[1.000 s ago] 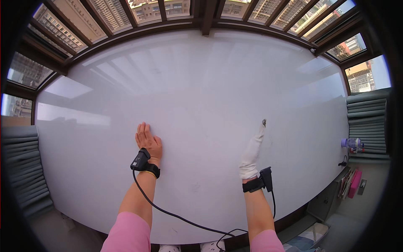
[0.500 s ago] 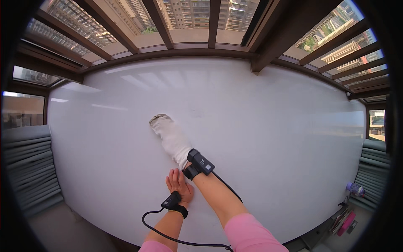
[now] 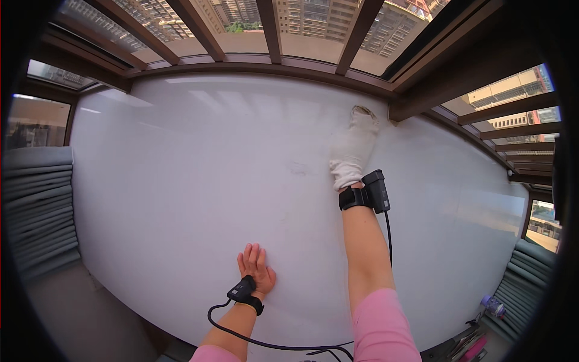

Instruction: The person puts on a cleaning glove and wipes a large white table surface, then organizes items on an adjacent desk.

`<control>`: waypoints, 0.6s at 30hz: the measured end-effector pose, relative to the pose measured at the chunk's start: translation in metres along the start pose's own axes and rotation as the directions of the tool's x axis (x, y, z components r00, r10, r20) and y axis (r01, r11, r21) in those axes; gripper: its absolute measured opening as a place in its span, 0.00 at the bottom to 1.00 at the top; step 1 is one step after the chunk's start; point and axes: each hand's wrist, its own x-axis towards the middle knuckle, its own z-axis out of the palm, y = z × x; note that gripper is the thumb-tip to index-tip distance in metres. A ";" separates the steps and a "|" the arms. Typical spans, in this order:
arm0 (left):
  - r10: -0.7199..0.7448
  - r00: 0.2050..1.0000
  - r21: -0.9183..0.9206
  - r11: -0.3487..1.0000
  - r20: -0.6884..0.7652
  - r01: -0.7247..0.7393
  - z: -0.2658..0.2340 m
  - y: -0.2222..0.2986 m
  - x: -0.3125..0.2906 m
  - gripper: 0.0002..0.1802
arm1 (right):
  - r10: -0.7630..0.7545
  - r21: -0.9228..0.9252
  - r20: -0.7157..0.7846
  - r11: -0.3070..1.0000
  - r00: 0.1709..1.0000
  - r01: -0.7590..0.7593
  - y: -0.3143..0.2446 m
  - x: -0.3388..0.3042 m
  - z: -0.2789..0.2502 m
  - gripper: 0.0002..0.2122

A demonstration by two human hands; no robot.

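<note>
My right hand (image 3: 356, 142) is inside a white cloth cover like a sock, which reaches down to the wrist and hides the fingers. It lies on the far part of a glossy white ledge (image 3: 211, 175), close to the brown window frame. The sock's far end (image 3: 365, 111) looks greyish-brown and bunched. My bare left hand (image 3: 257, 271) rests palm down on the near part of the ledge, fingers stretched out, holding nothing. Faint grey smudges (image 3: 298, 169) show on the white surface between the hands.
Brown window frame bars (image 3: 271, 30) border the far side. Grey-green gathered curtains hang at the left (image 3: 39, 205) and right (image 3: 531, 271). A purple-lidded bottle (image 3: 493, 306) stands at the lower right, near a pink item (image 3: 474, 349). Black cables run from the wrist devices (image 3: 377, 191).
My right hand in the sock has moved right and farther away, toward the window frame. My left hand stays flat on the ledge. The view has turned somewhat to the right.
</note>
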 end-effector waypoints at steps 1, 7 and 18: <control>0.006 1.000 0.014 1.000 -0.005 -0.006 -0.001 0.000 0.001 0.34 | 0.064 0.046 -0.008 0.997 0.998 -0.063 0.012 -0.002 -0.017 0.16; 0.052 0.998 0.044 0.998 -0.024 -0.051 0.008 0.006 0.005 0.34 | 0.334 -0.001 -0.231 0.939 0.914 -0.343 0.155 -0.077 -0.062 0.14; 0.272 0.945 0.221 0.948 -0.183 -0.230 0.015 -0.006 0.006 0.27 | 0.519 -0.380 -0.497 0.590 0.695 -0.713 0.308 -0.454 -0.360 0.16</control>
